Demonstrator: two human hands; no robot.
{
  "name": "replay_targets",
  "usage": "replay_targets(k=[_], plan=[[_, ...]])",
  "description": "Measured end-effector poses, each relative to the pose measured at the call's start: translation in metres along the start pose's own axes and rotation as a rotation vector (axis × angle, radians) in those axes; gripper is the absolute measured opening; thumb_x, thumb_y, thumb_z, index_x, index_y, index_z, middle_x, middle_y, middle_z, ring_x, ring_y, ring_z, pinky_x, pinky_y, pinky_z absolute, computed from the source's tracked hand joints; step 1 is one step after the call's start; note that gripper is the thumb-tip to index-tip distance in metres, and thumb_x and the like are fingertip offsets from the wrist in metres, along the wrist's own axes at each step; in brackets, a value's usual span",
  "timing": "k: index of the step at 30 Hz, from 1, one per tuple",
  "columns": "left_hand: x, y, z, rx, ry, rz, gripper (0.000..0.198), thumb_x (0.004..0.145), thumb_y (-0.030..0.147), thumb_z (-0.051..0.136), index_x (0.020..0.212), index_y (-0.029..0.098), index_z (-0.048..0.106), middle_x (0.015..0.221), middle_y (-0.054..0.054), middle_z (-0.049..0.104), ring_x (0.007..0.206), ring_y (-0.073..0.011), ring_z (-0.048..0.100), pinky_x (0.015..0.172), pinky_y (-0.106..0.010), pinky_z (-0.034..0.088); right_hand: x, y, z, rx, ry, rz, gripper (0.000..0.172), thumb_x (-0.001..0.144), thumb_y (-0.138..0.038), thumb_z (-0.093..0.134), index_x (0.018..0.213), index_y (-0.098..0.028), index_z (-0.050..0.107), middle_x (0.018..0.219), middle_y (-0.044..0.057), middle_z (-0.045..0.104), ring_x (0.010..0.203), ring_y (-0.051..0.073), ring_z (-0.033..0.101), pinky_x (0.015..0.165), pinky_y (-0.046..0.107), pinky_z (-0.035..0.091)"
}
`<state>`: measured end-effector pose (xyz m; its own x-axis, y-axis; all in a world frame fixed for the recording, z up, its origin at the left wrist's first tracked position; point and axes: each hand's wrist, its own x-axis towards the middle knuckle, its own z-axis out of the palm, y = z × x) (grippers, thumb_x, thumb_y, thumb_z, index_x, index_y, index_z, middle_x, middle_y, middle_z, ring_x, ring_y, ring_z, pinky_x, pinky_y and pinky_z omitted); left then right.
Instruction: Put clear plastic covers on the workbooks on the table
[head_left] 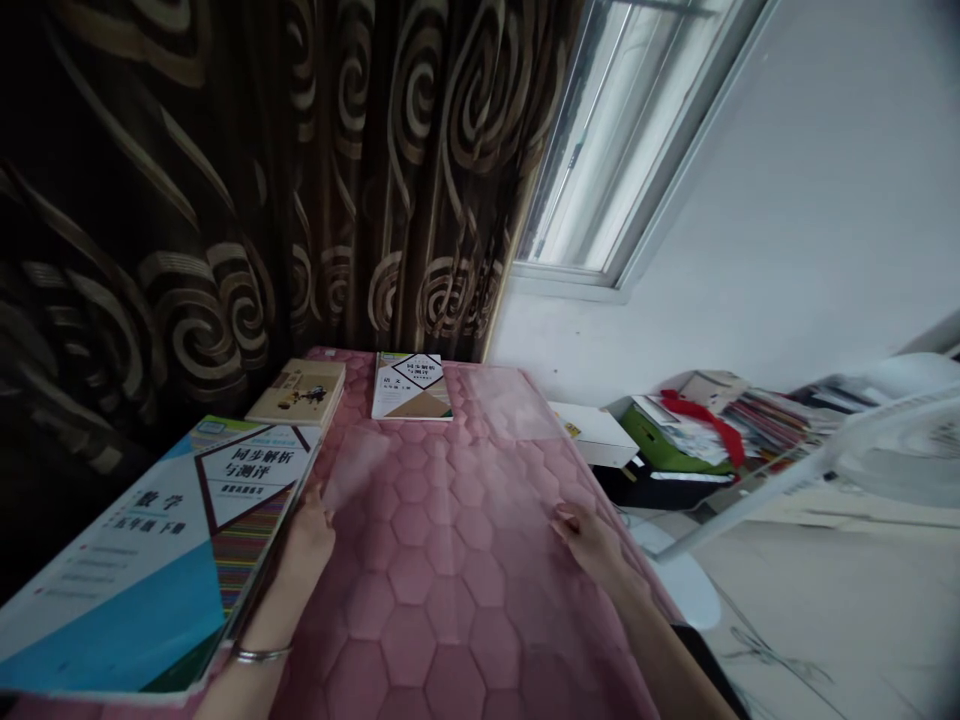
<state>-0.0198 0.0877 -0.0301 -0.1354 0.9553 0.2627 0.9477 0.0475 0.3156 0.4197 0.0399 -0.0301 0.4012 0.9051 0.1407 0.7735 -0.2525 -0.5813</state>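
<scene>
A clear plastic sheet (pixel 450 450) lies flat on a pink table cover (pixel 450 640) with a hexagon pattern. My left hand (pixel 307 535) rests at the sheet's left edge, fingers curled against it. My right hand (pixel 589 540) lies on the sheet's right edge, fingers pressed down along it. A bangle circles my left wrist. A large blue and white workbook (pixel 150 560) sits just left of my left hand.
A small tan book (pixel 298 392) and a white workbook (pixel 411 385) lie at the table's far end. A dark swirl-patterned curtain (pixel 262 180) hangs behind. To the right stand a white box (pixel 596 432), piled papers (pixel 720 420) and a white fan (pixel 892 450).
</scene>
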Motion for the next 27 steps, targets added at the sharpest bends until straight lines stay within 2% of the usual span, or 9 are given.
replay_targets(k=[5,7,9,13,15,18,22,25,27], plan=[[-0.015,0.004,0.004,0.084,0.034,0.060,0.047,0.085,0.006,0.032,0.127,-0.002,0.052,0.110,-0.027,0.065,0.100,-0.0296,0.065,0.081,-0.040,0.051,-0.010,-0.014,0.003,-0.252,-0.047,-0.015,0.040,0.084,-0.023,0.049,0.121,-0.015,0.061,0.073,0.007,0.069,0.077,0.025,0.067,0.067,0.031,0.048],[-0.024,0.019,-0.004,0.176,0.061,0.069,0.048,0.085,0.006,0.031,0.127,0.000,0.055,0.126,-0.029,0.057,0.111,-0.0338,0.060,0.084,-0.045,0.050,-0.015,-0.019,0.002,-0.317,-0.043,-0.037,0.043,0.087,-0.023,0.045,0.127,-0.016,0.059,0.089,0.011,0.070,0.084,0.025,0.067,0.072,0.032,0.049],[-0.033,0.044,-0.013,0.247,0.035,0.101,0.049,0.087,0.007,0.030,0.128,0.008,0.058,0.138,-0.025,0.050,0.119,-0.0360,0.055,0.089,-0.050,0.048,-0.019,-0.026,0.003,-0.382,-0.028,-0.076,0.044,0.090,-0.022,0.040,0.131,-0.019,0.057,0.110,0.014,0.065,0.096,0.025,0.064,0.080,0.033,0.049],[-0.045,0.096,-0.021,0.079,-0.248,0.420,0.046,0.092,0.021,0.039,0.136,0.030,0.052,0.152,-0.006,0.040,0.136,-0.0292,0.040,0.109,-0.053,0.034,-0.028,-0.041,0.012,-0.483,-0.072,-0.153,0.044,0.096,-0.034,0.034,0.135,-0.029,0.054,0.141,0.009,0.048,0.127,0.030,0.046,0.095,0.045,0.044],[-0.047,0.107,-0.016,-0.011,-0.372,0.568,0.047,0.093,0.029,0.043,0.140,0.037,0.045,0.156,0.000,0.033,0.143,-0.0277,0.028,0.114,-0.057,0.023,-0.032,-0.044,0.019,-0.507,-0.145,-0.186,0.044,0.096,-0.040,0.035,0.135,-0.033,0.053,0.148,0.004,0.042,0.135,0.029,0.037,0.101,0.050,0.038],[-0.046,0.094,-0.004,-0.021,-0.451,0.609,0.049,0.093,0.039,0.044,0.143,0.038,0.040,0.157,-0.001,0.028,0.145,-0.0298,0.021,0.114,-0.064,0.014,-0.038,-0.042,0.027,-0.562,-0.187,-0.206,0.044,0.096,-0.037,0.034,0.138,-0.036,0.049,0.151,0.000,0.040,0.138,0.026,0.034,0.107,0.049,0.031],[-0.045,0.059,0.015,-0.022,-0.374,0.630,0.054,0.094,0.050,0.039,0.146,0.036,0.033,0.158,-0.001,0.027,0.145,-0.0272,0.023,0.115,-0.058,0.016,-0.037,-0.047,0.027,-0.611,-0.174,-0.213,0.043,0.096,-0.032,0.034,0.134,-0.033,0.053,0.146,0.004,0.046,0.134,0.028,0.039,0.105,0.053,0.030],[-0.046,0.047,0.024,-0.022,-0.306,0.663,0.053,0.095,0.052,0.036,0.146,0.037,0.032,0.158,0.001,0.027,0.145,-0.0252,0.024,0.117,-0.054,0.016,-0.018,-0.076,0.022,-0.539,-0.196,-0.254,0.032,0.089,-0.023,0.045,0.112,-0.027,0.067,0.137,0.008,0.053,0.127,0.030,0.044,0.101,0.047,0.035],[-0.046,0.046,0.027,-0.019,-0.264,0.681,0.054,0.095,0.051,0.036,0.147,0.037,0.030,0.157,0.000,0.028,0.144,-0.0250,0.024,0.117,-0.052,0.013,0.008,-0.108,0.025,-0.330,-0.242,-0.261,0.025,0.087,-0.021,0.051,0.104,-0.022,0.069,0.131,0.011,0.057,0.124,0.029,0.047,0.097,0.039,0.038]])
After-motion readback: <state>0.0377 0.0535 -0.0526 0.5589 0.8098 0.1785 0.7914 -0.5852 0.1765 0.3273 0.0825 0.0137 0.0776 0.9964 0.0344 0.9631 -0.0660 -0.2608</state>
